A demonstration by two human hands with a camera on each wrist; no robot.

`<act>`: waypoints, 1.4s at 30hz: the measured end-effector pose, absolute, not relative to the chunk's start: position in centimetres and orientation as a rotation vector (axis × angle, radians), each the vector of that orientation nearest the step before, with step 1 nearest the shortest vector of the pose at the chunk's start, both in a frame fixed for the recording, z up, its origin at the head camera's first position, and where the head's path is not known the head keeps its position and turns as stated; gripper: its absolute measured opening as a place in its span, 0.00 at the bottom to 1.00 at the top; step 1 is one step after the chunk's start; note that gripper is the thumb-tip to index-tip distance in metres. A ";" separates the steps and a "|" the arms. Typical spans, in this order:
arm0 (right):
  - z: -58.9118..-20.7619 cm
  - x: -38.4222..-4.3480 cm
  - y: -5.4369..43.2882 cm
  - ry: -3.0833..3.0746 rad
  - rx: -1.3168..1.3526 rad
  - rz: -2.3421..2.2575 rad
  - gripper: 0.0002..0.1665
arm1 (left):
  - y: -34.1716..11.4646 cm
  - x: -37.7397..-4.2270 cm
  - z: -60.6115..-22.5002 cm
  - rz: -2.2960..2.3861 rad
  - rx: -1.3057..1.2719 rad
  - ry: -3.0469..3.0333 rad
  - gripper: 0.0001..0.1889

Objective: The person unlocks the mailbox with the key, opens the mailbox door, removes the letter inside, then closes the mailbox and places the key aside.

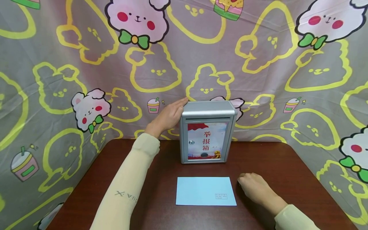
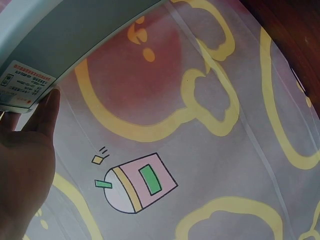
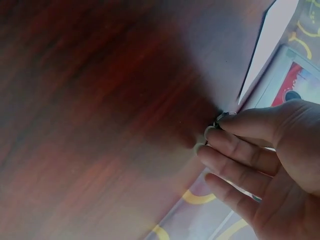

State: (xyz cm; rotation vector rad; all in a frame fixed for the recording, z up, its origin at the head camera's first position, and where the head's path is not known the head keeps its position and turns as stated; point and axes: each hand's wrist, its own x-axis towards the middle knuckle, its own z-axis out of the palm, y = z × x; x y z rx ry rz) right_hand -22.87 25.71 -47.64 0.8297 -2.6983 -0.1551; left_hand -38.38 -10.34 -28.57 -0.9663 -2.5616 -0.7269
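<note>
A grey metal report box (image 1: 206,108) stands upright at the back, with a red-lettered front panel and a round lock at its left. My left hand (image 1: 170,116) rests on its upper left edge, fingers fairly straight; in the left wrist view the fingers (image 2: 45,112) touch the box beside a white label. Over the table right of a light blue envelope (image 1: 201,191), my right hand (image 1: 256,187) pinches a small metal ring (image 3: 220,118) between thumb and fingertips. What hangs from the ring, if anything, is hidden. The envelope lies flat before the box, printed lines at its lower right.
The dark reddish-brown table (image 1: 115,166) has rounded far corners. Close behind it hangs a patterned cloth (image 1: 258,83) with rabbits and drink cups, which also runs along both sides. The box stands near the table's far edge.
</note>
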 end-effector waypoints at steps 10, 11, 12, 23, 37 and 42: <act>-47.2 -22.9 25.9 -2.713 0.854 -0.143 0.16 | -10.2 -38.4 -28.4 -0.729 -0.972 -2.561 0.29; -47.2 -22.9 25.9 -2.716 0.857 -0.142 0.16 | -10.2 -38.4 -28.4 -0.731 -0.972 -2.563 0.29; -47.2 -22.9 25.9 -2.720 0.863 -0.142 0.16 | -10.2 -38.4 -28.5 -0.733 -0.971 -2.564 0.29; -46.3 -22.7 26.7 -2.717 0.848 -0.097 0.12 | -10.3 -38.1 -28.7 -0.742 -0.963 -2.580 0.30; -42.7 -23.8 27.1 -2.649 0.781 0.008 0.06 | -11.0 -37.9 -28.9 -0.888 -0.919 -2.614 0.32; -41.7 -24.3 27.3 -2.579 0.729 0.124 0.12 | -11.8 -37.5 -29.0 -1.000 -0.887 -2.526 0.32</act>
